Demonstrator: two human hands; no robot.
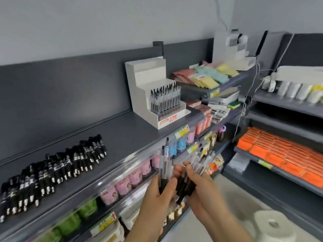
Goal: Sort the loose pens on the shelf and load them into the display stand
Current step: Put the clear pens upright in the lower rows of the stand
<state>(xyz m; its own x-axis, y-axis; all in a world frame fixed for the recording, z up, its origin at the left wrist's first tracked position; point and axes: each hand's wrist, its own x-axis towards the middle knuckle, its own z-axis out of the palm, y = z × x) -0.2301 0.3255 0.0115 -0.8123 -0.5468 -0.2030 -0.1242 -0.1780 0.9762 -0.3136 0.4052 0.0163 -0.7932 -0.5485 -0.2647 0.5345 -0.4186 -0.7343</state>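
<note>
A long row of loose black-grip pens [52, 170] lies on the grey shelf [132, 135] at the left. The white stepped display stand [139, 88] sits further right on the same shelf, with several pens [166, 100] standing upright in its lower tier. In front of the shelf edge, my left hand [157, 193] grips a few clear-barrelled pens [165, 159], tips down. Beside it my right hand [197, 180] grips a fanned bundle of pens [201, 159]. The two hands touch.
Pink, green and white packaged goods [122, 186] fill the shelf below. Pastel packets [209, 74] lie on a shelf to the right of the stand. Orange boxes [279, 151] fill a side rack. A white paper roll [274, 226] sits at the lower right.
</note>
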